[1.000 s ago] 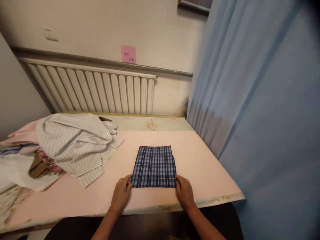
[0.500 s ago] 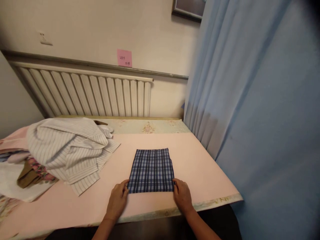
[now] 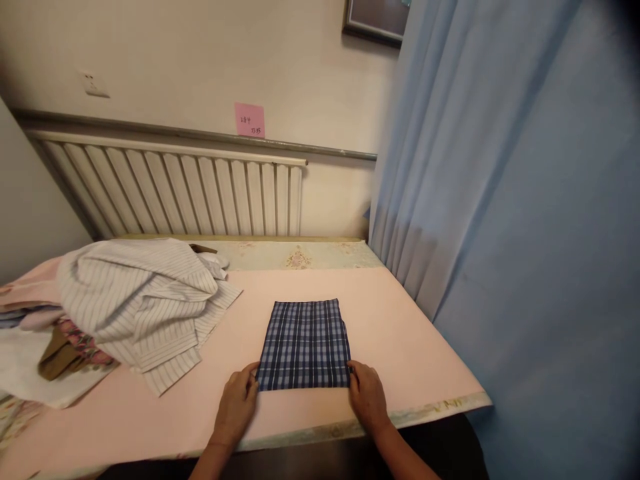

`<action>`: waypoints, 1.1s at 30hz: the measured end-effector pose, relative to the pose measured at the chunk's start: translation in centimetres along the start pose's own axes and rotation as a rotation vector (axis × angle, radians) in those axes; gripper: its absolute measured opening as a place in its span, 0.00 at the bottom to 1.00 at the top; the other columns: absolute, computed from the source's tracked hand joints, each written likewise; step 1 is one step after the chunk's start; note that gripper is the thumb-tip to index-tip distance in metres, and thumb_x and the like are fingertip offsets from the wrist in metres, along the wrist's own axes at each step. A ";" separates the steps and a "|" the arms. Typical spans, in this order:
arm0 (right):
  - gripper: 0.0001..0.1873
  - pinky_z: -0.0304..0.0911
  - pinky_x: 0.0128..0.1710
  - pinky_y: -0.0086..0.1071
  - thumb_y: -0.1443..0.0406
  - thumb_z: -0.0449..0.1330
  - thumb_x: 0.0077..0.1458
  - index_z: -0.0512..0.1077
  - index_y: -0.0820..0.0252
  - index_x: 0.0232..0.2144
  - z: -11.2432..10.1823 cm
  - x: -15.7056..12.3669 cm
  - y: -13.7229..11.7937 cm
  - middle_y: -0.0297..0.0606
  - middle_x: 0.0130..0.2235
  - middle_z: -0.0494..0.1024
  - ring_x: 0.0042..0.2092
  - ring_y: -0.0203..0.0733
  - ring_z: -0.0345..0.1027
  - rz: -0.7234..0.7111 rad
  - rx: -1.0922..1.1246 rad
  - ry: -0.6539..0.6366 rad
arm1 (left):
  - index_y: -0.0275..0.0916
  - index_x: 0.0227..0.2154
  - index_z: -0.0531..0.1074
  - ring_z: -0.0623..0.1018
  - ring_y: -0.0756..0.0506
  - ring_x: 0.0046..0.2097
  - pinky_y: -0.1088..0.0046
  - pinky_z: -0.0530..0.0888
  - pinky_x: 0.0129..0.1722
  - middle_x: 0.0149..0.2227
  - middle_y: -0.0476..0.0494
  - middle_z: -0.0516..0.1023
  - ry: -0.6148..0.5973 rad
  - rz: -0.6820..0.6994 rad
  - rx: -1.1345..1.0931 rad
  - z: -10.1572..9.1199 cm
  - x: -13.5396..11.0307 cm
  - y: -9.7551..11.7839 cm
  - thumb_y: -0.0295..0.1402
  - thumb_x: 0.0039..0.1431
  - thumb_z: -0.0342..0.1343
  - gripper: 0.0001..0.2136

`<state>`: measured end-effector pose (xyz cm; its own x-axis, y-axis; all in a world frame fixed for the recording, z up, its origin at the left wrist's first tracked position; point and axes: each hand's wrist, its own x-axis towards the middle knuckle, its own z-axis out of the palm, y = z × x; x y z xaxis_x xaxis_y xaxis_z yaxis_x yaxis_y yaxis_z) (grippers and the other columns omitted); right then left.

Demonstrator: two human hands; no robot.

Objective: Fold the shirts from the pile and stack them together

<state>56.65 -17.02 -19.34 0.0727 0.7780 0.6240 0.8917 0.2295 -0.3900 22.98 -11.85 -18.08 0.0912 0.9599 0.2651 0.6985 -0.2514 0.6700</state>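
One flat-folded, squarish blue-and-black plaid cloth point(image 3: 305, 345) in head view, lying on pale pink sheet point(image 3: 400, 327), near front edge of floral-covered table point(image 3: 260, 256). Bare left hand point(image 3: 235, 403) at cloth's near left corner: thumb and fingers pinching edge (tips partly hidden). Bare right hand point(image 3: 367, 398): same pinch at near right corner. Well off to left: rumpled white striped garment point(image 3: 140, 287) atop heap of mixed clothes point(image 3: 23, 360). Behind: ribbed white radiator point(image 3: 195, 193) against cream wall point(image 3: 295, 60). At right: long light-blue fabric curtain point(image 3: 515, 213).
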 end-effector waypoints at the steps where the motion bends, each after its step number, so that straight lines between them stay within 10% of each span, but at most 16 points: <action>1: 0.15 0.65 0.44 0.40 0.72 0.49 0.57 0.70 0.59 0.44 0.0 0.0 -0.1 0.42 0.39 0.77 0.41 0.44 0.70 0.001 0.001 0.002 | 0.39 0.51 0.67 0.73 0.41 0.41 0.59 0.70 0.47 0.35 0.45 0.72 0.003 -0.003 0.002 0.0 0.0 0.0 0.35 0.59 0.44 0.18; 33: 0.15 0.66 0.43 0.40 0.71 0.49 0.57 0.70 0.58 0.44 0.2 0.0 0.0 0.42 0.39 0.77 0.40 0.45 0.70 0.023 0.010 0.015 | 0.39 0.48 0.69 0.74 0.42 0.38 0.62 0.72 0.44 0.33 0.46 0.74 0.085 0.014 -0.029 0.0 -0.2 0.2 0.37 0.59 0.46 0.17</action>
<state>56.60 -16.94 -19.50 0.0998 0.7746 0.6245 0.8851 0.2176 -0.4114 23.10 -12.07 -17.95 0.0392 0.9425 0.3319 0.6769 -0.2693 0.6850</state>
